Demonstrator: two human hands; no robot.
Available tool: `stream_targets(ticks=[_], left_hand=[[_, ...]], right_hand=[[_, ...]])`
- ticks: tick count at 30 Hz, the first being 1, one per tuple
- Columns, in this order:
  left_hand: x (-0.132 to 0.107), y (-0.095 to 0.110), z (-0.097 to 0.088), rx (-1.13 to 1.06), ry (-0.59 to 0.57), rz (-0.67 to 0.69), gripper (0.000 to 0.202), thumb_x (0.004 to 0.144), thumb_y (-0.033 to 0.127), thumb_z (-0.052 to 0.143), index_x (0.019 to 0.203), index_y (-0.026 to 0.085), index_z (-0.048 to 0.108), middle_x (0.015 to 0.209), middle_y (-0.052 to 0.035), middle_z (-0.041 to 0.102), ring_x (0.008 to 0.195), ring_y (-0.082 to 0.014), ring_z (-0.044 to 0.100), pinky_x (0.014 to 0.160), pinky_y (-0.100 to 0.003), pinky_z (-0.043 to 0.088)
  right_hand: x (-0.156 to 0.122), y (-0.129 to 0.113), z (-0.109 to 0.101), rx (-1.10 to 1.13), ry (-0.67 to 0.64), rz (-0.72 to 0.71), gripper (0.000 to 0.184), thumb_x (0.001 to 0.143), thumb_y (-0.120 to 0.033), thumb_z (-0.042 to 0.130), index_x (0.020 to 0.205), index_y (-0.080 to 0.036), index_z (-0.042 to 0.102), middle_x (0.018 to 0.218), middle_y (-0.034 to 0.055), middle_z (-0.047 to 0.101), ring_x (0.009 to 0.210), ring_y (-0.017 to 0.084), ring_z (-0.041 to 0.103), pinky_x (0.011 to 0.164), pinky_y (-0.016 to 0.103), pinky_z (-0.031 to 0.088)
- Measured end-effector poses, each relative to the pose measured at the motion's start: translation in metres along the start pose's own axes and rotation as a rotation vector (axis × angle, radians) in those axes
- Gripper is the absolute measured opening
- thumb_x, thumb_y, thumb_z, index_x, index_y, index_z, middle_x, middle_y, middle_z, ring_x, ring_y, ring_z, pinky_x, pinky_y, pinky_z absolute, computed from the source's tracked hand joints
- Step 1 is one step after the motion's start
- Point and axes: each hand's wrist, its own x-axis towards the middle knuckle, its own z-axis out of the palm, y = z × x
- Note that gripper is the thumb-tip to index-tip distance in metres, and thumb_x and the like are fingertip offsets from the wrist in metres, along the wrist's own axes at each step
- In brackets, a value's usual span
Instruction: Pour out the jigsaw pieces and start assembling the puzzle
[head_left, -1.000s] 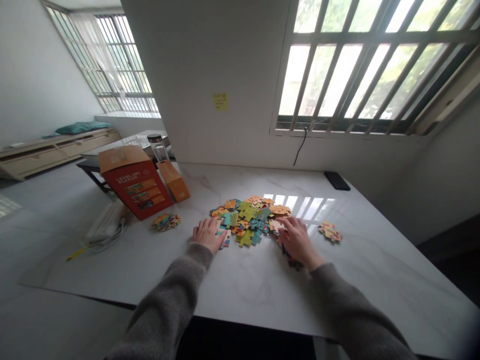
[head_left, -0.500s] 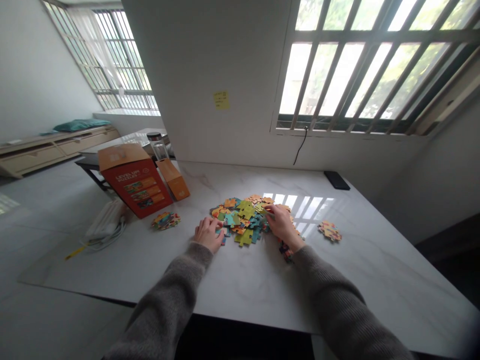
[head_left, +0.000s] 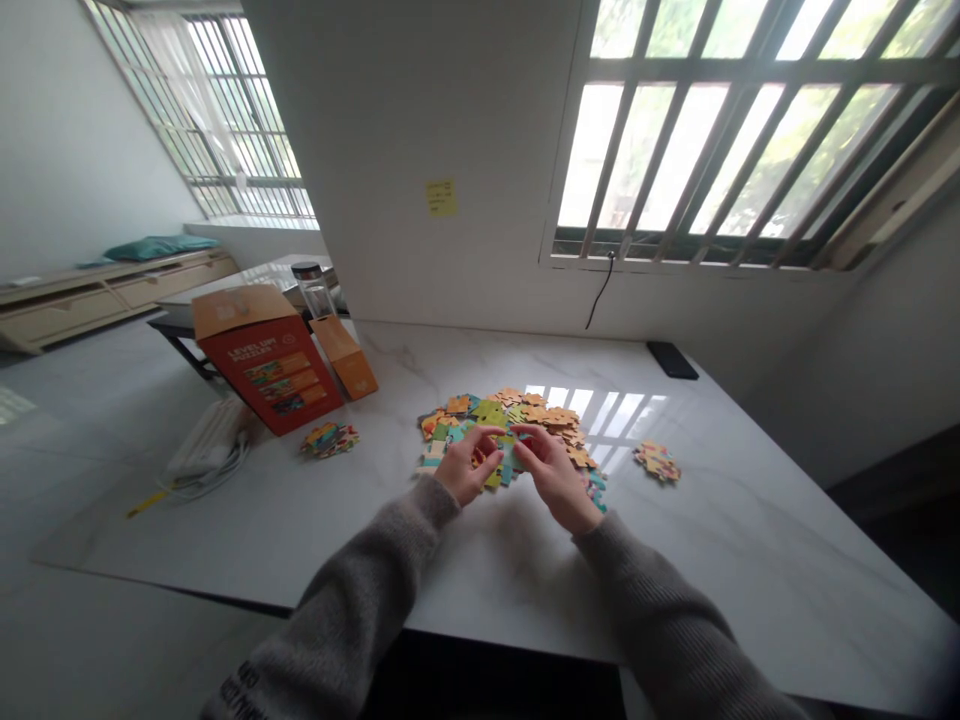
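A heap of jigsaw puzzle pieces [head_left: 551,415] in orange, green and teal lies spread on the table. Over its near side my left hand [head_left: 463,468] and my right hand [head_left: 556,476] have come close together, thumbs and forefingers curled inward. Between their fingertips is a greenish puzzle piece [head_left: 509,441], gripped from both sides; its outline blends with the pieces below. Small separate piles of pieces sit to the left [head_left: 330,440] and to the right [head_left: 658,461] of the heap.
A red puzzle box [head_left: 270,365] stands at the left, with a smaller orange box [head_left: 343,357] beside it. Near them lie a white power strip [head_left: 208,440] and its cable. A black phone [head_left: 672,360] rests at the table's back right, by the wall.
My left hand has moved right from the heap's left edge. My right hand has come slightly nearer from the heap, and both now meet at a puzzle piece.
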Motion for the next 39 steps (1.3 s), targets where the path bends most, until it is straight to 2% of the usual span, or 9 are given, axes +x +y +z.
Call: stream_targets(ticks=[5, 9, 15, 19, 21, 26, 29, 33, 39], left_hand=[[0.010, -0.014, 0.005, -0.212, 0.183, -0.086, 0.029, 0.084, 0.043, 0.063, 0.098, 0.017, 0.059, 0.073, 0.0003, 0.059, 0.064, -0.0112, 0.057, 0.062, -0.024, 0.049], [0.003, -0.012, 0.000, -0.158, 0.228, -0.104, 0.029, 0.088, 0.045, 0.056, 0.089, 0.016, 0.061, 0.072, -0.0017, 0.061, 0.064, -0.0131, 0.059, 0.062, -0.028, 0.051], [-0.010, -0.003, -0.006, 0.190, 0.023, 0.159, 0.015, 0.081, 0.032, 0.065, 0.087, 0.019, 0.060, 0.085, -0.0047, 0.062, 0.078, -0.0162, 0.059, 0.071, -0.031, 0.051], [-0.010, -0.009, -0.005, 0.245, -0.002, 0.186, 0.065, 0.072, 0.028, 0.074, 0.129, 0.019, 0.044, 0.100, -0.0063, 0.062, 0.081, -0.0164, 0.060, 0.074, -0.032, 0.052], [-0.009, -0.012, -0.005, 0.271, -0.063, 0.221, 0.073, 0.073, 0.028, 0.074, 0.137, 0.021, 0.040, 0.113, -0.0091, 0.059, 0.087, -0.0172, 0.059, 0.078, -0.033, 0.053], [-0.008, -0.016, -0.006, 0.325, -0.122, 0.282, 0.047, 0.079, 0.036, 0.071, 0.122, 0.021, 0.057, 0.112, -0.0093, 0.061, 0.098, -0.0208, 0.059, 0.087, -0.035, 0.051], [-0.006, -0.019, -0.012, 0.409, -0.061, 0.233, 0.046, 0.078, 0.046, 0.072, 0.114, 0.020, 0.060, 0.104, -0.0092, 0.064, 0.093, -0.0222, 0.061, 0.087, -0.038, 0.050], [-0.005, -0.025, -0.030, 0.523, 0.148, 0.153, 0.048, 0.078, 0.052, 0.069, 0.110, 0.018, 0.061, 0.103, -0.0107, 0.064, 0.098, -0.0250, 0.059, 0.089, -0.039, 0.047], [-0.019, -0.038, -0.080, 0.713, 0.387, -0.003, 0.042, 0.082, 0.053, 0.063, 0.105, 0.018, 0.061, 0.096, -0.0079, 0.064, 0.093, -0.0226, 0.059, 0.087, -0.036, 0.045]], right_hand=[[-0.001, 0.003, 0.001, -0.003, -0.045, 0.006, 0.026, 0.085, -0.043, 0.064, 0.096, -0.021, 0.053, 0.061, -0.0064, 0.051, 0.054, 0.010, 0.049, 0.052, 0.024, 0.041], [-0.002, 0.002, 0.000, -0.055, -0.005, -0.020, 0.028, 0.086, -0.046, 0.061, 0.097, -0.021, 0.055, 0.063, -0.0051, 0.051, 0.055, 0.011, 0.050, 0.052, 0.025, 0.043], [0.002, 0.006, -0.009, -0.147, 0.112, -0.079, 0.039, 0.084, -0.051, 0.061, 0.108, -0.020, 0.058, 0.066, -0.0040, 0.050, 0.056, 0.011, 0.046, 0.050, 0.024, 0.038], [0.003, 0.007, -0.013, -0.187, 0.101, -0.110, 0.035, 0.083, -0.050, 0.065, 0.097, -0.019, 0.060, 0.068, -0.0025, 0.052, 0.059, 0.012, 0.047, 0.053, 0.024, 0.038], [0.001, 0.006, -0.012, -0.229, 0.063, -0.103, 0.034, 0.084, -0.049, 0.064, 0.096, -0.018, 0.063, 0.070, -0.0005, 0.055, 0.062, 0.013, 0.049, 0.055, 0.025, 0.040], [-0.003, 0.005, -0.007, -0.262, 0.018, -0.095, 0.033, 0.086, -0.049, 0.062, 0.096, -0.018, 0.065, 0.074, 0.0014, 0.059, 0.064, 0.014, 0.051, 0.057, 0.026, 0.041], [-0.002, 0.005, -0.008, -0.223, 0.052, -0.073, 0.034, 0.088, -0.050, 0.057, 0.103, -0.019, 0.062, 0.069, -0.0006, 0.056, 0.059, 0.013, 0.049, 0.052, 0.024, 0.038], [-0.001, 0.005, -0.011, -0.225, 0.065, -0.082, 0.033, 0.091, -0.046, 0.053, 0.109, -0.019, 0.060, 0.069, -0.0014, 0.055, 0.056, 0.011, 0.044, 0.050, 0.024, 0.035], [-0.004, 0.000, -0.010, -0.272, -0.001, -0.082, 0.034, 0.091, -0.042, 0.052, 0.113, -0.018, 0.060, 0.068, -0.0005, 0.057, 0.056, 0.012, 0.046, 0.051, 0.025, 0.037]])
